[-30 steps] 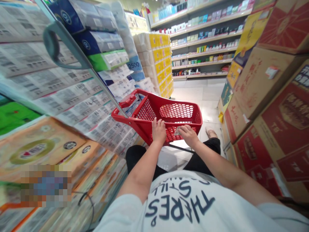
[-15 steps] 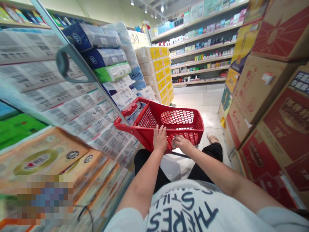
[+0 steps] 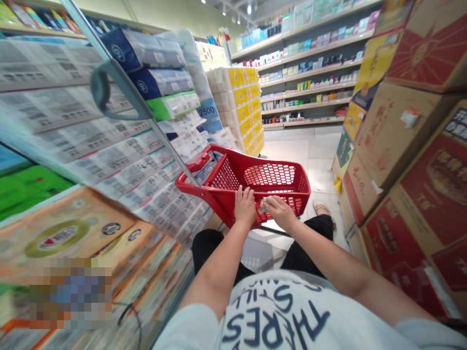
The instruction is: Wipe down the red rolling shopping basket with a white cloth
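- Red plastic cart (image 3: 223,203): standing on the pale floor (image 3: 308,146), just ahead of the black-trousered legs (image 3: 207,248).
- Main compartment: long basket, slotted walls; inner face of far wall and part of bottom in view from above.
- Small compartment: at left end of cart, set off by a slotted divider (image 3: 223,170); inside only partly in view — contents not distinguishable.
- Left hand (image 3: 245,206): opened, fingers extended, laid across near rim of cart, toward the middle of that side.
- Right hand (image 3: 280,210): closed, thumb and fingertips pinching a crumpled pale scrap (image 3: 263,203) below near rim, just right of left hand; contact between scrap and cart wall not certain, material too small to tell.
- Metal pole (image 3: 171,146): tilted, lower end at left end of cart; grey loop grip (image 3: 140,104) higher up.
- Cartons (image 3: 401,136): stacked at right edge of floor, closed — contents hidden.
- Yellow-fronted packs (image 3: 244,99): piled beyond far rim of cart.
- White wrapped packs (image 3: 109,146): stacked past left end of cart, partly blurred.
- Shelves (image 3: 310,106): at far edge of floor, bearing rows of small boxes and bottles.
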A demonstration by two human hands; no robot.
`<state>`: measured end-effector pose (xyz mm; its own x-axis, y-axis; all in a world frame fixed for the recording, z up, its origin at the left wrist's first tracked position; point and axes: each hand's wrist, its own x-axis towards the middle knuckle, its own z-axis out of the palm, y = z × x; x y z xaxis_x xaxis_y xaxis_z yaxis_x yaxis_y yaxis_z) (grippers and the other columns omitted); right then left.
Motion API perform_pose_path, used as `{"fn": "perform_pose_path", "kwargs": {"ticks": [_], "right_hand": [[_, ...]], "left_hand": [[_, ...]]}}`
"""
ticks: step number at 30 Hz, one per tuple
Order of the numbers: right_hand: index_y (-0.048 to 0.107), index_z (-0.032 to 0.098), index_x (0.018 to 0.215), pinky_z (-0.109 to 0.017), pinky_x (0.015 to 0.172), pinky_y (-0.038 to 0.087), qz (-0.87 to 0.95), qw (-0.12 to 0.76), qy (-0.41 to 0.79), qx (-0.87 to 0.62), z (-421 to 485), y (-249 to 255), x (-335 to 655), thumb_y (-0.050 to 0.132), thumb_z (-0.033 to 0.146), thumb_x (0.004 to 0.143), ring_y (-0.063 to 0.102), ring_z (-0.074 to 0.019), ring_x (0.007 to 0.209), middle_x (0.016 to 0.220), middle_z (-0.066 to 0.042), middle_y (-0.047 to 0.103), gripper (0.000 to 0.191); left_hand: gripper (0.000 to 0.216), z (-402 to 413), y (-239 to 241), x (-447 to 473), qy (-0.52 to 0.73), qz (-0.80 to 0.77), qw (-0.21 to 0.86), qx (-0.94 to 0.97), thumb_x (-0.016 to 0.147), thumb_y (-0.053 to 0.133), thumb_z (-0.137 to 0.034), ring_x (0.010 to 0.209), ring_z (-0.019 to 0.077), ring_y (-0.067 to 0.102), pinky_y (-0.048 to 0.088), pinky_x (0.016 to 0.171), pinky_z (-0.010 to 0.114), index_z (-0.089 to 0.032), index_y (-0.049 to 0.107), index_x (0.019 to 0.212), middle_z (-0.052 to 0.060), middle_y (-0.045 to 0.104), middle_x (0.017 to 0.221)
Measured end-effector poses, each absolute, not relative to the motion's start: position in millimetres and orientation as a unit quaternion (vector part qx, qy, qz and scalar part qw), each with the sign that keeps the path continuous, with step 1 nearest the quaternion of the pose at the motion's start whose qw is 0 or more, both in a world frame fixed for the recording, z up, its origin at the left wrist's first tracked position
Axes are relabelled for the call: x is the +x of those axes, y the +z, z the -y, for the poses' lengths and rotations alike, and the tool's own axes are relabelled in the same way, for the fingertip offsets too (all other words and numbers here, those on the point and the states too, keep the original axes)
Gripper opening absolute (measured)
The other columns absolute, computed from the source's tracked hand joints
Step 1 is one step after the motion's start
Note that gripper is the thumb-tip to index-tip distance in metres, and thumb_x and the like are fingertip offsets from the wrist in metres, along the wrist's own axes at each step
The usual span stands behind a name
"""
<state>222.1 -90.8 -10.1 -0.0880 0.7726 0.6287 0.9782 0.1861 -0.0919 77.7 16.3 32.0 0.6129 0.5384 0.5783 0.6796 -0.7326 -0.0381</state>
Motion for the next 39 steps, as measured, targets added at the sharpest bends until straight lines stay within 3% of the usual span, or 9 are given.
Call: {"fn": "perform_pose_path", "kwargs": {"ticks": [5,10,14,19,24,30,36,39], "right_hand": [[0.07,0.02,0.087,-0.028,0.074,0.052,0.715,0.22,-0.108,-0.655,102,-27,230,0.055,0.014,0.089,0.054,-0.0207,0.099,0.105,-0.008,0.064,0.017],[0.066,0.018,0.111,-0.035,0.093,0.048,0.687,0.294,-0.208,-0.631,104,-19,235,0.048,0.013,0.092,0.048,-0.0235,0.112,0.114,-0.011,0.061,0.027],[0.069,0.019,0.102,-0.033,0.084,0.052,0.715,0.264,-0.189,-0.619,101,-13,232,0.049,0.01,0.09,0.052,-0.0224,0.103,0.109,-0.01,0.063,0.025],[0.064,0.018,0.114,-0.036,0.096,0.047,0.716,0.297,-0.21,-0.595,92,-7,222,0.045,0.013,0.093,0.047,-0.0227,0.114,0.122,-0.01,0.058,0.029],[0.067,0.018,0.106,-0.031,0.081,0.053,0.731,0.232,-0.179,-0.616,84,-3,214,0.048,0.01,0.09,0.053,-0.0221,0.101,0.108,-0.011,0.062,0.026],[0.062,0.017,0.121,-0.039,0.104,0.042,0.742,0.27,-0.226,-0.571,80,-1,210,0.041,0.012,0.094,0.051,-0.0227,0.116,0.122,-0.01,0.061,0.035],[0.042,0.021,0.141,-0.04,0.114,0.032,0.78,0.219,-0.251,-0.53,87,-17,231,0.036,0.004,0.092,0.037,-0.0177,0.136,0.143,-0.005,0.046,0.052],[0.044,0.022,0.14,-0.041,0.114,0.033,0.792,0.206,-0.251,-0.517,81,-19,236,0.038,0.005,0.093,0.035,-0.0178,0.137,0.144,-0.004,0.045,0.05]], "left_hand": [[0.035,-14,34,77,-0.281,0.349,0.121,-0.886,0.095,0.035,-0.017,0.142,0.03,0.022,0.025,0.117,0.051,-0.017,0.055,0.123,0.006,0.054,0.133],[0.032,-12,36,78,-0.295,0.367,0.113,-0.875,0.095,0.034,-0.018,0.142,0.0307,0.021,0.024,0.118,0.052,-0.017,0.056,0.118,0.006,0.056,0.129],[0.031,-11,37,77,-0.294,0.358,0.105,-0.88,0.095,0.035,-0.017,0.143,0.0302,0.017,0.023,0.118,0.052,-0.016,0.055,0.119,0.008,0.056,0.129],[0.033,-12,36,75,-0.293,0.358,0.116,-0.879,0.094,0.035,-0.017,0.143,0.0303,0.019,0.023,0.118,0.051,-0.016,0.055,0.12,0.007,0.056,0.13],[0.035,-12,37,73,-0.29,0.348,0.115,-0.884,0.093,0.037,-0.015,0.142,0.0294,0.023,0.024,0.117,0.05,-0.017,0.055,0.122,0.008,0.056,0.129],[0.034,-11,35,72,-0.293,0.351,0.111,-0.882,0.091,0.041,-0.016,0.141,0.0293,0.024,0.024,0.117,0.051,-0.016,0.055,0.122,0.01,0.056,0.129],[0.037,-15,33,70,-0.277,0.348,0.112,-0.889,0.091,0.039,-0.014,0.141,0.0301,0.025,0.024,0.117,0.05,-0.016,0.053,0.125,0.008,0.055,0.13],[0.037,-17,31,72,-0.279,0.354,0.115,-0.885,0.091,0.039,-0.016,0.14,0.0308,0.025,0.024,0.117,0.051,-0.016,0.053,0.126,0.009,0.055,0.13]]}}
